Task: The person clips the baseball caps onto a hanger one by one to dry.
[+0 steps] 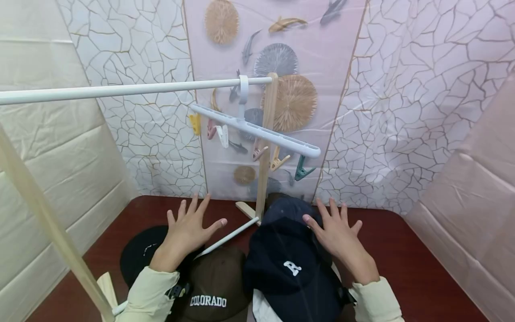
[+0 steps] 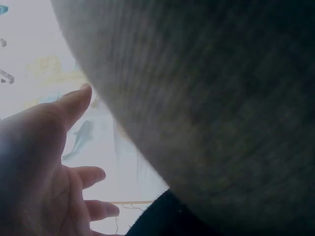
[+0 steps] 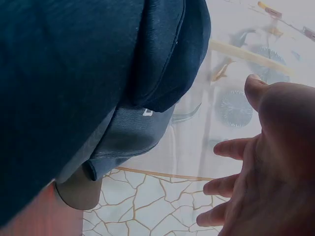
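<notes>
My left hand [image 1: 186,230] is spread with straight fingers over a black cap [image 1: 141,250] and beside a brown cap [image 1: 217,281] lettered COLORADO. On the other side my right hand [image 1: 337,233] is spread the same way, next to a navy cap [image 1: 289,268] with a white letter R. Behind that one sits another dark blue cap [image 1: 291,208]. Neither hand holds anything. In the left wrist view, brown fabric [image 2: 197,108] fills most of the picture beside the hand. Navy caps [image 3: 167,54] stand left of the fingers in the right wrist view.
A wooden rack with a white rail [image 1: 132,91] stands across the left and middle. From the rail hangs a pale blue hanger [image 1: 257,129] with several coloured clips, among them a green clip [image 1: 302,169]. A lower white bar [image 1: 227,238] runs between the caps over the dark red table [image 1: 418,259].
</notes>
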Demonstrator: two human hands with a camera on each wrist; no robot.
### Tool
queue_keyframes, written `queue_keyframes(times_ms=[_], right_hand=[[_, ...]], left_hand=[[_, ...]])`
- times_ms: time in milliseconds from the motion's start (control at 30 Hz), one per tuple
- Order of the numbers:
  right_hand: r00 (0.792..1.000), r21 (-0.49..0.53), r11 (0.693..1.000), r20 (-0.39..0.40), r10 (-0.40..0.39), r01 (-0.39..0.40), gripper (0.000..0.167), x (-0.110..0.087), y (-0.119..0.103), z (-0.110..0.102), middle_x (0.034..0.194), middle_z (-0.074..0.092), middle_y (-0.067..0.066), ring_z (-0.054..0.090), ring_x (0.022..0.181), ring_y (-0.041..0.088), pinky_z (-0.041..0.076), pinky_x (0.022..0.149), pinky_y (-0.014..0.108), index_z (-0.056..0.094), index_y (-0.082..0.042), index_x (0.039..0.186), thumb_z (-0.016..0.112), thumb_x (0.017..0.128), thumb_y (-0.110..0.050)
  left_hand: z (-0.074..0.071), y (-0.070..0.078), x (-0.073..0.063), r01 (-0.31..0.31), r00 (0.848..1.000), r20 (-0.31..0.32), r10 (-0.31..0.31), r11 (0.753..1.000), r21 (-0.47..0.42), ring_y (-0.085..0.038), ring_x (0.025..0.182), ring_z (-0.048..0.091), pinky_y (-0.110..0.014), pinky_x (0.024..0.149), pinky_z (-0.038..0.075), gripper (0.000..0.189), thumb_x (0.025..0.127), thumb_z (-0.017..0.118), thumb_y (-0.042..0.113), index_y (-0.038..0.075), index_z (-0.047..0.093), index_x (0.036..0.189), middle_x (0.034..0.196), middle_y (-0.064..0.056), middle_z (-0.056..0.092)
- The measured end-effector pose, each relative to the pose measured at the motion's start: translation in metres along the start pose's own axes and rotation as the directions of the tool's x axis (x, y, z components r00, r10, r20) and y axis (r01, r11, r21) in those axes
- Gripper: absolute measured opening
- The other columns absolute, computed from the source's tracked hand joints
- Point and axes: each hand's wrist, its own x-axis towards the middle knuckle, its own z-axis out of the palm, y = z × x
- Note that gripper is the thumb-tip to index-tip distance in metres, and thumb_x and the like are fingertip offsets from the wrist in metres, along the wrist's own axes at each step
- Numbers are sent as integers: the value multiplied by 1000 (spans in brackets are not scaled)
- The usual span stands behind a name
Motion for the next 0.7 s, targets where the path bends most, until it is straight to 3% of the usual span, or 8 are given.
queue_keyframes(times_ms=[167, 433, 700], right_hand=[[1000, 11, 1000, 9, -8, 8, 86, -1, -4, 1, 173, -1, 29, -11, 154, 59, -11, 106, 89, 19, -12, 170, 39, 107, -68], [1000, 11, 1000, 18, -6, 6, 85, -3, -5, 1, 173, 0, 29, -11, 155, 59, -9, 106, 88, 18, -13, 170, 41, 107, -67], [999, 31, 998, -2, -46, 46, 83, -6, -7, 0, 173, 7, 29, -7, 156, 58, -5, 109, 87, 22, -13, 169, 44, 108, -63]], left_hand=[[1, -3, -1, -9, 1000, -18, 9, 1000, -9, -55, 157, 5, -81, 116, -2, 97, 96, 57, 75, 23, 21, 170, 175, -22, 12], [3, -4, -1, -6, 1000, 6, 6, 1000, -12, -56, 157, 6, -81, 117, 1, 98, 96, 56, 75, 23, 20, 170, 175, -22, 11], [-1, 2, -1, -23, 1000, -12, 22, 999, -27, -55, 156, 15, -79, 118, 7, 96, 97, 57, 73, 19, 24, 170, 173, -24, 20]])
